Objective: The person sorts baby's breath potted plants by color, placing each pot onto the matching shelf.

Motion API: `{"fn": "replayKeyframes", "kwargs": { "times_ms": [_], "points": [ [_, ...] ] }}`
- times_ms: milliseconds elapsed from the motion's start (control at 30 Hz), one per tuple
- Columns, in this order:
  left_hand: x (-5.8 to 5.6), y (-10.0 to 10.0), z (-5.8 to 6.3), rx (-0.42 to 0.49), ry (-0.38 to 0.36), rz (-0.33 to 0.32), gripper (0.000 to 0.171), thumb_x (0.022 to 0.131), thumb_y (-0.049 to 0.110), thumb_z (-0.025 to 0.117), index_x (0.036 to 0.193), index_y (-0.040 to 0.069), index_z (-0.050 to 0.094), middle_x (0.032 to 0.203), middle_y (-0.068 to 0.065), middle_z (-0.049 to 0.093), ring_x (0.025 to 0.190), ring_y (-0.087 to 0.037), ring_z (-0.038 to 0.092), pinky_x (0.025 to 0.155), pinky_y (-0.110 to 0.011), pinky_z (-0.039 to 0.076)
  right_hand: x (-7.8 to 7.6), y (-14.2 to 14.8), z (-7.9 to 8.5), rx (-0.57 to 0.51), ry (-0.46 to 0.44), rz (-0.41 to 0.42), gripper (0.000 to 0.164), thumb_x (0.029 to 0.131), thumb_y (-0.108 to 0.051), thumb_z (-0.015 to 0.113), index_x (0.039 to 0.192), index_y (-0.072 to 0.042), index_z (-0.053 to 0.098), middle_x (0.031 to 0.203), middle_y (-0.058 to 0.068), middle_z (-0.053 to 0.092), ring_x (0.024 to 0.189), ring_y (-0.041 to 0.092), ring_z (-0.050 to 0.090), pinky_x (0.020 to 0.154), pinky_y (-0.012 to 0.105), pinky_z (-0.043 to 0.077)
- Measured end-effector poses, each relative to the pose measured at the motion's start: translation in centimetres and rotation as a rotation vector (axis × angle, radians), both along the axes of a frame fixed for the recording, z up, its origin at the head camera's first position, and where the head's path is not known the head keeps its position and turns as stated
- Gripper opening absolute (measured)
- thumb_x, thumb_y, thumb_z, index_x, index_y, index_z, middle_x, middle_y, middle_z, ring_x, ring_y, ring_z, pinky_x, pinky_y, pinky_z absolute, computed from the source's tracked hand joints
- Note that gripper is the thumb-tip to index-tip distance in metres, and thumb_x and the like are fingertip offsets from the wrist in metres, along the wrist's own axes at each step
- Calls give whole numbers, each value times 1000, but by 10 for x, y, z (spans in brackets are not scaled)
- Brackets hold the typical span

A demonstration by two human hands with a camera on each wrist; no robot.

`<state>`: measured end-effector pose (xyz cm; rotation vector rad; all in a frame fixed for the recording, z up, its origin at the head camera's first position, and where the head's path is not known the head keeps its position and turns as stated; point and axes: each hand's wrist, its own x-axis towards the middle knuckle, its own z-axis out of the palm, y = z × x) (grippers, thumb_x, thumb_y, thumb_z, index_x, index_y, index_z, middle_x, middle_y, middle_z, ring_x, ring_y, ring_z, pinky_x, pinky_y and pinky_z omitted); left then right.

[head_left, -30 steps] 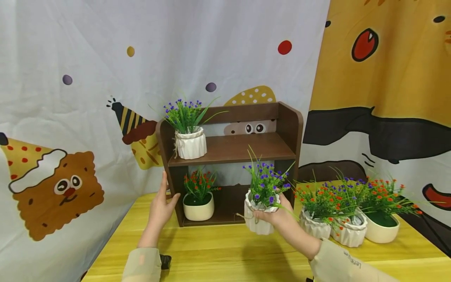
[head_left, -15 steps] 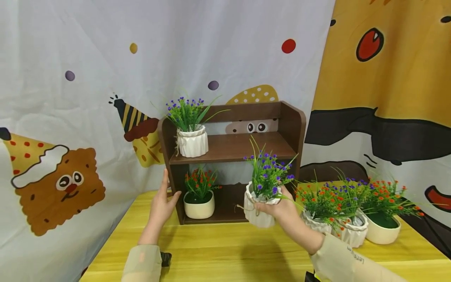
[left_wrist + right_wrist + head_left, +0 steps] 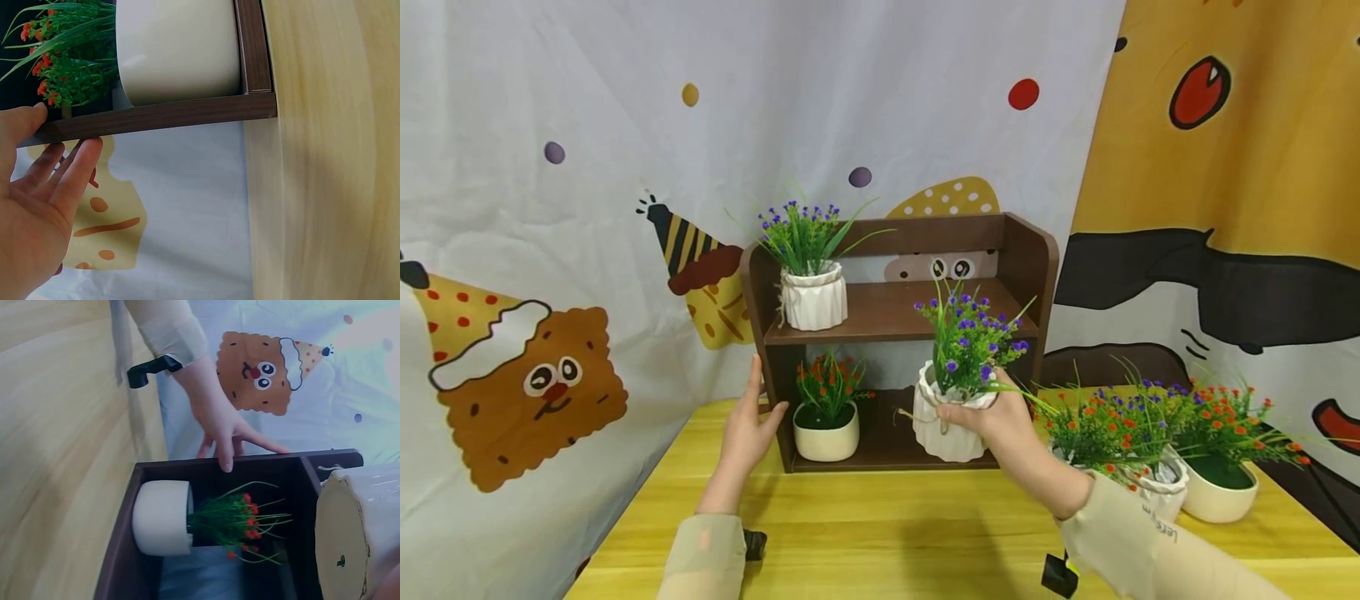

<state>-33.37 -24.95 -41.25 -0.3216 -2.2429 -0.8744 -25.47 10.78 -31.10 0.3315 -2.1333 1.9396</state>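
My right hand grips a white ribbed flowerpot with purple flowers, a twine bow on its front. It is held raised in front of the shelf's lower right compartment; the right wrist view shows its pale underside. My left hand holds the left side panel of the brown two-tier shelf, thumb at the front edge, fingertips on the outer face. A white flowerpot with purple flowers stands at the upper tier's left. Below it sits a cream flowerpot with red flowers.
At the right of the wooden table several more potted plants stand close together, including a cream flowerpot with red flowers. A patterned cloth hangs behind the shelf. Small black devices show near both wrists.
My right hand has raised the white flowerpot and brought it slightly left relative to the shelf. My left hand stays at the side panel. The head view has shifted slightly.
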Motion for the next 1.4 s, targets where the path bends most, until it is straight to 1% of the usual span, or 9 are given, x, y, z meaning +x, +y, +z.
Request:
{"fn": "replayKeyframes", "kwargs": {
  "times_ms": [100,233,367,533,667,833,967,1167,1400],
  "points": [
    [0,0,0,-10,25,1,98,87,8,73,158,24,7,124,-32,57,86,-44,65,70,-58,50,-1,0,8,-5,26,12,74,70,3,82,136,0,48,125,19,60,106,23,59,83,26,51],
    [1,0,-2,-8,19,6,97,87,9,73,158,25,7,124,-32,57,85,-43,64,67,-56,50,-3,0,16,-25,78,48,67,71,4,81,132,1,52,118,16,64,97,17,63,80,30,53],
    [1,0,-1,-4,2,8,96,89,10,72,158,26,7,126,-31,56,87,-44,64,67,-56,50,-6,0,24,-39,107,79,63,72,4,79,130,1,52,115,16,65,94,17,65,77,33,55],
    [0,1,1,-3,-13,4,95,90,11,71,158,27,6,128,-31,55,88,-43,64,67,-56,50,-8,-2,35,-17,133,75,58,74,1,78,126,5,53,115,17,64,92,15,65,75,31,55],
    [0,1,0,5,-25,-4,94,90,10,70,158,24,7,128,-31,55,89,-43,65,70,-56,51,-10,-3,44,-2,153,87,52,77,-1,76,124,6,55,112,16,65,90,16,66,73,32,55],
    [1,1,-1,18,-27,-4,95,89,9,71,158,24,7,128,-31,54,91,-44,64,73,-57,51,-14,-7,57,-17,143,115,57,80,-4,75,131,1,51,116,15,63,93,18,65,75,34,55],
    [2,0,-2,12,-18,6,96,89,9,71,158,27,6,128,-31,55,90,-43,65,71,-57,51,-18,-10,68,-17,117,90,61,80,-7,76,133,0,47,118,16,61,94,18,63,75,33,55],
    [1,0,-2,6,-8,10,97,89,9,71,158,29,6,127,-31,56,88,-42,65,67,-55,52,-25,-17,82,-30,83,85,61,82,-13,76,135,-2,46,118,15,61,94,21,63,75,34,55],
    [1,0,-2,3,-4,8,96,89,9,71,158,27,6,127,-32,56,89,-43,65,68,-55,52,-36,-24,97,-43,98,76,60,81,-15,77,133,-6,48,117,13,63,95,22,64,74,36,55]
  ]
}}
